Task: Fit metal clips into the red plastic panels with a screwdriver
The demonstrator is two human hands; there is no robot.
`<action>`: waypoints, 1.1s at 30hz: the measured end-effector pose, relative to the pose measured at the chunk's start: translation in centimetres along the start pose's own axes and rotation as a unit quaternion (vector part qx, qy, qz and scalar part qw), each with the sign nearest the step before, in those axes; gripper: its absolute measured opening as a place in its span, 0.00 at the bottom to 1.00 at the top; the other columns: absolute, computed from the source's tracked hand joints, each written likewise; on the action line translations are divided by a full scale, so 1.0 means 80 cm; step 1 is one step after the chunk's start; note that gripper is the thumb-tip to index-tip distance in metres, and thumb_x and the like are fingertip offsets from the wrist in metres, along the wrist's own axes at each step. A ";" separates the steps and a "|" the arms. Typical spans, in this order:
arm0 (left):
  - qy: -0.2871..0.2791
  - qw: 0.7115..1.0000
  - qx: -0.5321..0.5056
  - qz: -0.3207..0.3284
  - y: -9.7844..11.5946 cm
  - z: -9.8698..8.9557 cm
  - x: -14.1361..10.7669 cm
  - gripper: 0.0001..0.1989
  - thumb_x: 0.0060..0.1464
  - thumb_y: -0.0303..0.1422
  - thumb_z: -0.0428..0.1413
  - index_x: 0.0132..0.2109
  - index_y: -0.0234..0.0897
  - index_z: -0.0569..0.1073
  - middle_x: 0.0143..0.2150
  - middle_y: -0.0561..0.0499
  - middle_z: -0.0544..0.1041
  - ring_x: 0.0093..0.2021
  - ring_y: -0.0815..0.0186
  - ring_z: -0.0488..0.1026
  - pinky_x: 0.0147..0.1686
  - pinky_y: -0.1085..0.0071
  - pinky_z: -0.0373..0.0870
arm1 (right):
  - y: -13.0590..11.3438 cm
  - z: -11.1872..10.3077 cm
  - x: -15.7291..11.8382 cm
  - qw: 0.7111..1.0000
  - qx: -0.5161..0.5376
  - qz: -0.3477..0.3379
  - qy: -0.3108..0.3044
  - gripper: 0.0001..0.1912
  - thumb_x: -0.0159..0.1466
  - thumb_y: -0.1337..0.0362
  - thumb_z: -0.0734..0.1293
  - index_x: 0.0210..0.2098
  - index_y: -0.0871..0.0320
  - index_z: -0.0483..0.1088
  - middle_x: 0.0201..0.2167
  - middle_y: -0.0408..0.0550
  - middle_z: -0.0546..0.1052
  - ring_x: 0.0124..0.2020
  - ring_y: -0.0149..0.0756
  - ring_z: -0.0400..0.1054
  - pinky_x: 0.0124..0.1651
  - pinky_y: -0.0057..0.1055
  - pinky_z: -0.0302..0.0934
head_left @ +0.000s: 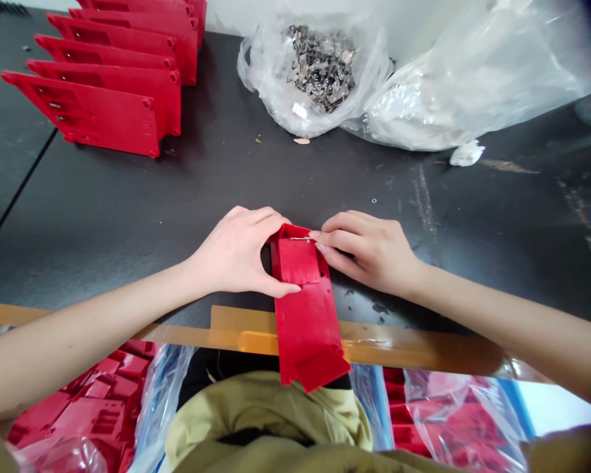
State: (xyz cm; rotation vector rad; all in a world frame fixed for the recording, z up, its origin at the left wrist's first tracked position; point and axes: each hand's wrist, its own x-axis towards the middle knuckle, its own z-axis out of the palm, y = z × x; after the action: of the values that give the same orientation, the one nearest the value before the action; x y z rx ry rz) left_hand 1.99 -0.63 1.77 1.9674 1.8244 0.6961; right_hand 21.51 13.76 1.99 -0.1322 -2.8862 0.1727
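Note:
A red plastic casing [305, 322] lies lengthwise in front of me, its near end jutting over the table edge. My left hand [246, 253] grips it from the left, thumb on its face and fingers around the far end. A thin, silvery metal piece [300, 238] sits across the casing's far end. My right hand [369, 253] is closed, its fingertips pinching at the right end of that metal piece and touching the casing's edge. The exact shape of the metal piece is partly hidden by those fingers.
Several red panels [108, 118] stand in a row at the back left. An open plastic bag [270, 98] of small metal parts and a larger clear bag [443, 92] stand at the back. Orange tape [423, 348] lines the table edge; red parts [98, 407] fill lined boxes below.

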 end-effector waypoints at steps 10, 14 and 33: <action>-0.001 1.000 -0.004 0.003 -0.002 -0.001 0.000 0.33 0.41 0.52 0.66 0.50 0.37 0.71 0.47 0.49 0.76 0.45 0.58 0.74 0.47 0.63 0.62 | 0.018 -0.025 -0.002 0.972 0.206 0.065 -0.096 0.14 0.72 0.54 0.58 0.44 0.55 0.71 0.35 0.46 0.79 0.32 0.33 0.73 0.35 0.28 0.63; -0.003 1.000 -0.005 0.000 -0.002 -0.001 0.000 0.32 0.41 0.54 0.65 0.47 0.37 0.72 0.47 0.48 0.76 0.45 0.57 0.74 0.46 0.62 0.62 | 0.008 -0.027 0.001 0.969 0.205 0.087 -0.111 0.13 0.72 0.58 0.57 0.40 0.55 0.70 0.33 0.44 0.78 0.32 0.32 0.72 0.34 0.27 0.61; 0.000 1.000 -0.002 0.004 -0.002 -0.002 0.001 0.33 0.40 0.52 0.66 0.48 0.35 0.72 0.47 0.49 0.76 0.43 0.60 0.74 0.45 0.64 0.61 | -0.002 -0.021 0.011 0.982 0.062 0.108 -0.145 0.22 0.73 0.52 0.51 0.31 0.56 0.65 0.19 0.40 0.70 0.19 0.29 0.59 0.26 0.28 0.42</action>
State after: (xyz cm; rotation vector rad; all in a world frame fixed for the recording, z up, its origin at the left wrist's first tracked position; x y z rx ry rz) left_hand 1.79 -0.55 1.82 1.9731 1.8143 0.7018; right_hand 21.06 13.88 3.79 -0.4307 -3.1327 0.4460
